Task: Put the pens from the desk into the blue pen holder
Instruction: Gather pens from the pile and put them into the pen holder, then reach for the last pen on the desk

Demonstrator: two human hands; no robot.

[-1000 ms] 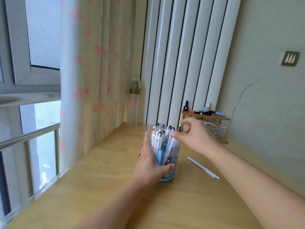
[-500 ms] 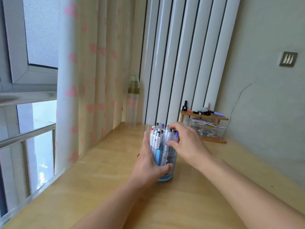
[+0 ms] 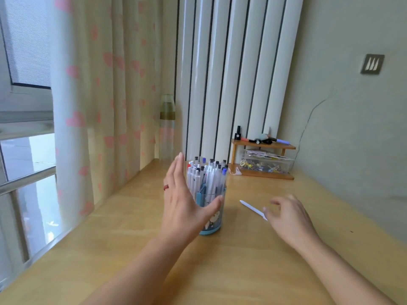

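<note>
Blue-tinted and see-through, the pen holder (image 3: 211,213) stands upright on the wooden desk (image 3: 253,260) and it's packed: a tight bunch of pens (image 3: 206,176), mostly white barrels with black, blue and one red cap or clicker, all poking up past the rim. There's some white cartoon print low on its wall.

From the head camera we've got our left hand (image 3: 184,201) right up against the holder's left side, fingers straight and together pointing up, thumb stretched across the front of the cup. Whether the palm actually touches the wall we can't tell; nothing is curled round it. There's a red ring on one finger.

Our right hand (image 3: 288,219) is over on the desk to the right, well apart from the holder, fingers loosely bent and a bit spread, hovering at the near end of one white pen (image 3: 252,209). That pen lies flat on the wood, slanted, tip pointing toward the holder. The fingertips are a bit blurred, so we can't say if they touch it.

Further back by the wall sits a small wooden shelf (image 3: 263,146) with a little black bottle and a few markers on top, and under it a clear plastic box (image 3: 267,165) full of small colourful bits, too tiny to name. A tall clear bottle (image 3: 167,126) stands beside the heart-print curtain (image 3: 88,95).
</note>
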